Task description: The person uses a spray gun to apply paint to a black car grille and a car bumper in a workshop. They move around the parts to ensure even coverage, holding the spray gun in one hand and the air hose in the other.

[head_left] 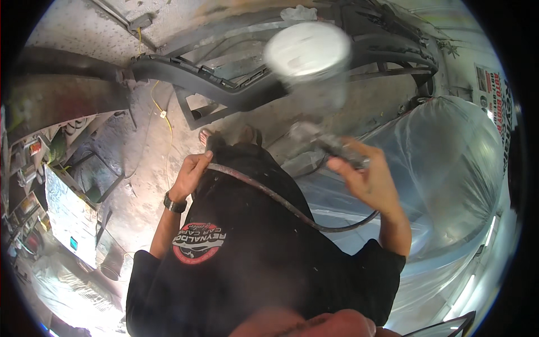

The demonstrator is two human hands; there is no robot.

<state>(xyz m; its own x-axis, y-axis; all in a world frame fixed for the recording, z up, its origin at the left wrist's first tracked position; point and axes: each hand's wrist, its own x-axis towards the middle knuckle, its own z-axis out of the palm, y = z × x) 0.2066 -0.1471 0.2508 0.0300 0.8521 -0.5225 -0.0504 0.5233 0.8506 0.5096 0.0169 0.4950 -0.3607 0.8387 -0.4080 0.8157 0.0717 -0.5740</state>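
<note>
My right hand is wrapped round the grip of a spray gun, held out over the floor to my right front. The gun is smeared by motion. On top of it sits a translucent paint cup with a white lid. A dark, worn air hose runs across my front, from near my right wrist to my left hand. My left fingers are closed round the hose at waist height. Beyond the gun, a dark grey car bumper is held up off the floor.
Clear plastic sheeting covers a large bluish shape at my right. A yellow cord lies on the concrete floor ahead of my left hand. At left stand a curved dark panel and a silvery, foil-like board amid clutter.
</note>
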